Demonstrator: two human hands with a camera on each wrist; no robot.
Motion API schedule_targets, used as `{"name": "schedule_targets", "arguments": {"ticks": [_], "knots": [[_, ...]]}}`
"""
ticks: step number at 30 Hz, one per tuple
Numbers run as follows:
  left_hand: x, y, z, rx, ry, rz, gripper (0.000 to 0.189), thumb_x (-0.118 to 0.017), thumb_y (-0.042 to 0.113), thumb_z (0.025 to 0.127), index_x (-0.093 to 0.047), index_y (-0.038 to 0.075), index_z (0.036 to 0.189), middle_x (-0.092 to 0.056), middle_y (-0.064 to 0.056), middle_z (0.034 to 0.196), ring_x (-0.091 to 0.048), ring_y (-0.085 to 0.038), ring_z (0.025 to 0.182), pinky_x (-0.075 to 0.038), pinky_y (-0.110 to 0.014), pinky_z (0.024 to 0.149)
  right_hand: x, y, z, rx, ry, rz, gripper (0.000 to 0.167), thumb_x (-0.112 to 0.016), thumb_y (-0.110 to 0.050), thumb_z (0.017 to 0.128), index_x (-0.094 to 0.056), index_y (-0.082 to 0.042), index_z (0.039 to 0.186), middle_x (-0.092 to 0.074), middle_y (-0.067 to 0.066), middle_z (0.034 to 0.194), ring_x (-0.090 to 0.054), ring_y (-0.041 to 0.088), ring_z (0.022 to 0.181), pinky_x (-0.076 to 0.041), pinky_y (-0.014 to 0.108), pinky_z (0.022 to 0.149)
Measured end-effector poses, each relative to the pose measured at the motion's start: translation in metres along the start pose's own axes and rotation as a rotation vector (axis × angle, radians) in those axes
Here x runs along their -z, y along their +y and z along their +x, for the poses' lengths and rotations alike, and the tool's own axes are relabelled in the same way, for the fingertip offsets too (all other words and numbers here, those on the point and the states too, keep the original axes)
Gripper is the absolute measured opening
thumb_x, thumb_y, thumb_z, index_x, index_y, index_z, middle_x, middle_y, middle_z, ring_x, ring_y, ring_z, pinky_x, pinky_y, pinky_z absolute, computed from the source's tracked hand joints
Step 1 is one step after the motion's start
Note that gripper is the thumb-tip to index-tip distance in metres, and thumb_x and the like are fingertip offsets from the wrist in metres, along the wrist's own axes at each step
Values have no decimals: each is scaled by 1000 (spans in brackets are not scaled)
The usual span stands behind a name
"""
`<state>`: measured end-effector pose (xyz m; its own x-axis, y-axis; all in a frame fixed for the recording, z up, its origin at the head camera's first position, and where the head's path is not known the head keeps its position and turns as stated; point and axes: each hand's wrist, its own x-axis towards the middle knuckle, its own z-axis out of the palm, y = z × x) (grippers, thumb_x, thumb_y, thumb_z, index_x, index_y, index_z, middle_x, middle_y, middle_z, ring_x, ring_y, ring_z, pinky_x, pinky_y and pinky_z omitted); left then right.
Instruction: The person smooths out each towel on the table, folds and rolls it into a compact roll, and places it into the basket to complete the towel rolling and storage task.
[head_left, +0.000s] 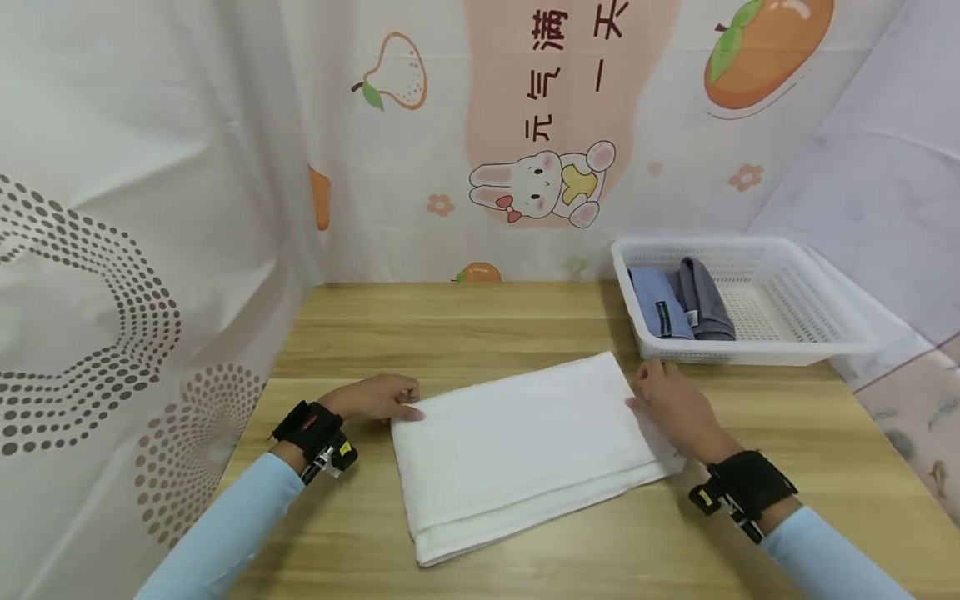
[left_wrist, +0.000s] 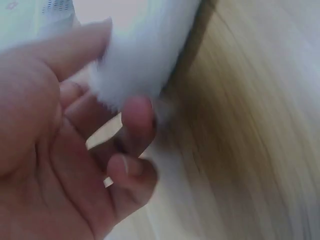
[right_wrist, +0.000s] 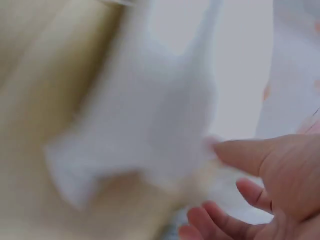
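A folded white towel (head_left: pixel 517 442) lies on the wooden table, its layers stepped along the near edge. At its far left corner my left hand (head_left: pixel 381 397) pinches the cloth. The left wrist view shows that thumb lying on the towel (left_wrist: pixel 145 50), with fingertips behind and below it. My right hand (head_left: pixel 675 408) is at the towel's right edge, thumb towards the cloth. In the right wrist view, its thumb touches the blurred towel (right_wrist: pixel 165 100) while the other fingers stand loosely bent, apart from the cloth.
At the back right stands a white plastic basket (head_left: pixel 780 354), close beyond my right hand. Inside are a folded blue cloth (head_left: pixel 651 296) and a folded dark grey cloth (head_left: pixel 705 300). The table (head_left: pixel 450 329) ends at a printed curtain (head_left: pixel 420 183) behind.
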<state>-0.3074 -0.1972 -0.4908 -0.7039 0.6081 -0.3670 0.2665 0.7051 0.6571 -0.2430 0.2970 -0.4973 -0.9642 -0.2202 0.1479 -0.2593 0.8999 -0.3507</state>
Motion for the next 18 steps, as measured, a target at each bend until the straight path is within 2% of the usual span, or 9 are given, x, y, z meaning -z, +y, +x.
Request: {"name": "schedule_targets", "arguments": {"ticks": [2,5,8,11,13,14,16,18], "knots": [[1,1,-5,-29,63,72,20,-76,28,95,-61,16,96,-56,3,88,-55,-15,78,-48,-32,68,10,-18,-2,64,-33,-55,36,-83,-12,86,-56,0,107,-60,15,90,-59,27,73,-48,41,57],[-1,5,-12,-90,146,162,23,-80,17,92,-62,17,106,-59,0,104,-58,-18,94,-52,-34,79,23,-47,-2,94,-230,-48,25,-80,-21,88,-62,-4,93,-60,6,80,-54,19,66,-46,37,58],[-5,9,-17,-167,156,253,27,-77,7,93,-59,17,111,-57,0,103,-57,-17,93,-51,-32,78,26,-67,3,81,-448,-18,33,-72,-34,95,-61,-7,81,-54,1,72,-47,16,64,-41,34,60],[-12,12,-23,-181,135,367,25,-74,2,94,-58,18,103,-54,0,95,-53,-16,84,-49,-28,70,22,-78,14,67,-549,-28,39,-68,-39,98,-58,-7,78,-47,2,69,-44,17,63,-39,33,59],[-16,15,-27,-170,126,410,25,-76,1,92,-58,18,98,-52,-3,94,-51,-17,80,-49,-29,66,17,-82,27,73,-589,-48,40,-67,-40,98,-60,-4,82,-49,4,71,-46,19,64,-41,34,62],[-19,16,-27,-176,134,447,27,-79,3,90,-59,19,98,-53,-5,99,-52,-19,85,-50,-30,70,14,-82,34,81,-609,-63,42,-67,-41,98,-62,-2,86,-52,5,74,-49,21,67,-44,36,64],[-23,22,-26,-211,146,536,34,-85,6,84,-62,19,105,-56,-11,118,-56,-27,105,-53,-39,85,11,-81,50,84,-654,-95,51,-66,-42,98,-64,8,105,-63,20,92,-62,32,86,-51,42,79],[-29,31,-21,-276,148,652,53,-91,9,77,-63,20,120,-47,-16,144,-47,-36,130,-48,-51,100,8,-77,67,95,-691,-126,62,-69,-42,97,-58,15,119,-63,32,110,-62,43,104,-51,51,90]]}}
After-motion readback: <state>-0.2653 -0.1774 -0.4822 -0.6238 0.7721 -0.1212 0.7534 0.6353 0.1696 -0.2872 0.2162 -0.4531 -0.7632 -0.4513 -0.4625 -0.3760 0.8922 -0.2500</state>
